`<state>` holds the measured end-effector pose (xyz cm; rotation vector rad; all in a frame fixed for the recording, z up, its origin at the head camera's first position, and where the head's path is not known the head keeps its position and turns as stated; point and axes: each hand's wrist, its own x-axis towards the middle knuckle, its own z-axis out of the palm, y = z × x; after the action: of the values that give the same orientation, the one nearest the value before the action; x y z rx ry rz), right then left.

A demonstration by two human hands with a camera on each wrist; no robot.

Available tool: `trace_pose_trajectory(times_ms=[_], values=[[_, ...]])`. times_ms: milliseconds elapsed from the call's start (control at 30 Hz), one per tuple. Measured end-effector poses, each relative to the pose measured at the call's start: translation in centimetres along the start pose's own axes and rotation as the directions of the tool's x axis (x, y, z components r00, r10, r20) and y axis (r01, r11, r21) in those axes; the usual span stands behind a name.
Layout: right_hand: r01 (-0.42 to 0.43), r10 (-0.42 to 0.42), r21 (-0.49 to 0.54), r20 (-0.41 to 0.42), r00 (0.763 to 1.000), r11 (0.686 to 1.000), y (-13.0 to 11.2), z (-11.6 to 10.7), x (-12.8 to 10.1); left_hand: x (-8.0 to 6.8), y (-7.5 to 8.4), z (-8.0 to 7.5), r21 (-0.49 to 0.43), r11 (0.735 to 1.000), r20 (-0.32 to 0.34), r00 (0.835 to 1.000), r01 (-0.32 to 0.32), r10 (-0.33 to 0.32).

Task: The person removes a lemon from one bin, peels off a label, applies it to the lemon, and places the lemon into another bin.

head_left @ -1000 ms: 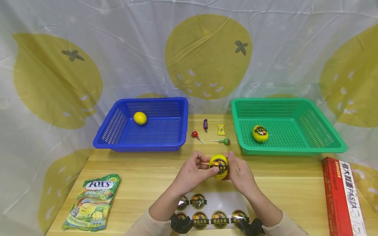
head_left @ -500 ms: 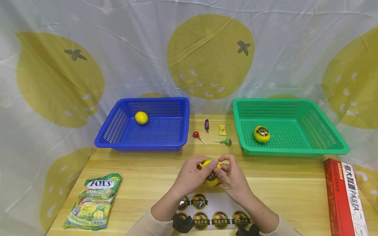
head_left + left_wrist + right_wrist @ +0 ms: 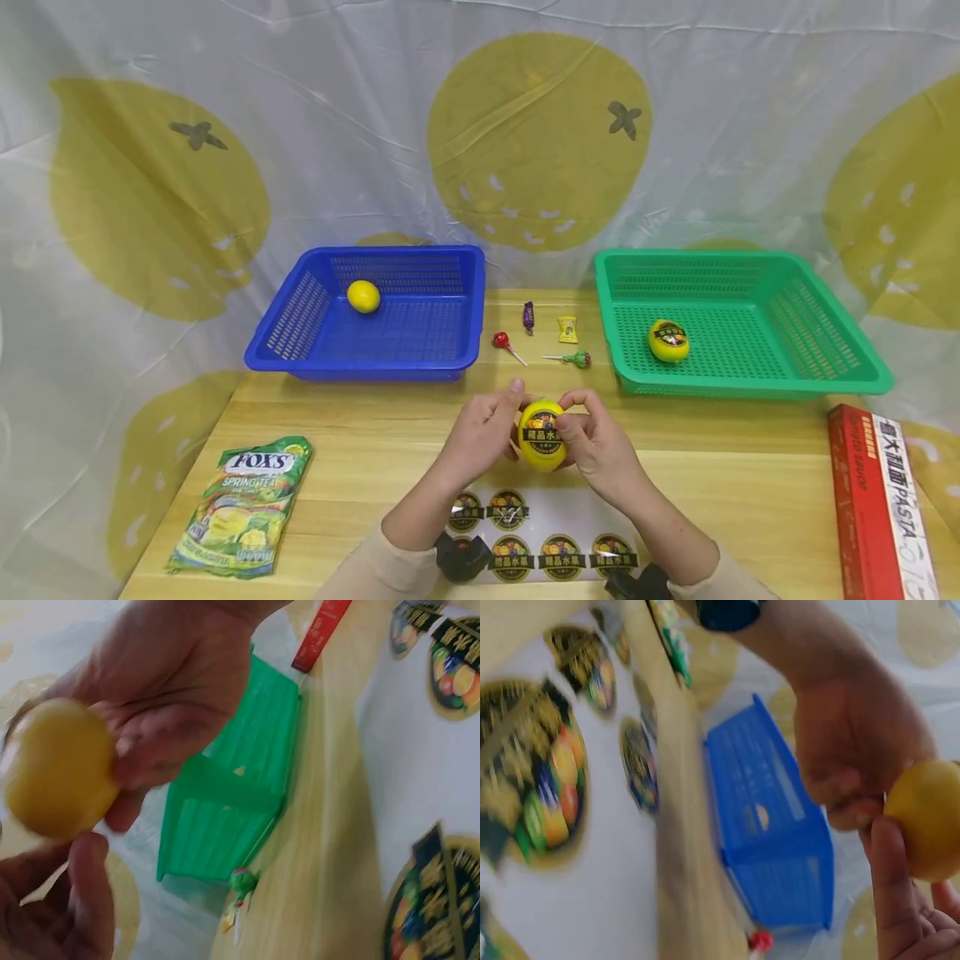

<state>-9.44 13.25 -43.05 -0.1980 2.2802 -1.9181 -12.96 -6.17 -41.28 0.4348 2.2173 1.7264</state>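
Both hands hold a yellow lemon (image 3: 542,460) over the middle of the table. A round black fruit sticker (image 3: 543,433) faces up on its side. My left hand (image 3: 477,432) has its fingers curled behind the lemon, its thumb raised off the front. With my right hand (image 3: 606,454) I pinch the other side, the thumb on the sticker's edge. The wrist views show the plain yellow back of the lemon (image 3: 60,769) with fingertips against it. Below the hands lies a white sheet of matching stickers (image 3: 551,517).
A blue basket (image 3: 367,367) holds one plain lemon (image 3: 363,297). The green basket (image 3: 750,385) contains a lemon with a sticker (image 3: 668,342). Several sweets, including a red lollipop (image 3: 502,340), lie between. A Fox's candy bag (image 3: 243,508) is left, a red pasta box (image 3: 881,500) right.
The lemon has shifted slightly between the hands. Half a second ago the left thumb pressed its front; now that thumb is lifted and the sticker shows, with the right thumb on its edge.
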Motion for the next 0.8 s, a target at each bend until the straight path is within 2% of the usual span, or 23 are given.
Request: trace_pose_trajectory(times_ms=[67, 133, 200, 233, 300, 400, 467, 633, 800], values=[[0.013, -0.012, -0.025, 0.006, 1.000, 1.000, 0.0, -0.7, 0.1, 0.1, 0.0, -0.6, -0.021, 0.999, 0.106, 0.994, -0.025, 0.027], [0.032, -0.031, -0.054, 0.006, 0.999, 0.998, -0.1, -1.2, 0.2, 0.2, 0.0, -1.0, -0.065, 0.997, 0.214, 0.975, -0.046, 0.059], [0.048, -0.048, -0.066, -0.005, 0.999, 0.997, -0.2, -1.6, 0.2, 0.1, 0.1, -1.1, -0.123, 0.992, 0.281, 0.957, -0.034, 0.068], [0.049, -0.050, -0.059, -0.011, 0.999, 0.997, -0.2, -1.7, 0.2, 0.1, 0.1, -1.0, -0.158, 0.987, 0.294, 0.953, -0.024, 0.070], [0.040, -0.041, -0.037, -0.031, 0.999, 0.999, -0.4, -1.7, 0.2, 0.2, 0.1, -0.6, -0.211, 0.977, 0.264, 0.962, -0.008, 0.065], [0.009, -0.012, -0.039, -0.078, 0.997, 0.999, -0.5, -1.3, 0.2, 0.2, 0.1, 0.3, -0.263, 0.965, 0.165, 0.986, 0.009, 0.036], [-0.004, -0.013, -0.129, -0.126, 0.992, 0.992, -0.5, -0.9, 0.2, 0.1, 0.0, 1.0, -0.277, 0.961, 0.116, 0.993, 0.019, 0.014], [-0.035, -0.061, -0.352, -0.259, 0.964, 0.935, -0.2, -0.1, 0.1, -0.1, 0.0, 2.0, -0.281, 0.959, 0.102, 0.995, 0.044, -0.016], [0.024, -0.166, -0.423, -0.302, 0.939, 0.906, 0.3, 0.1, -0.1, 0.0, -0.2, 1.9, -0.253, 0.966, 0.106, 0.994, 0.053, -0.026]])
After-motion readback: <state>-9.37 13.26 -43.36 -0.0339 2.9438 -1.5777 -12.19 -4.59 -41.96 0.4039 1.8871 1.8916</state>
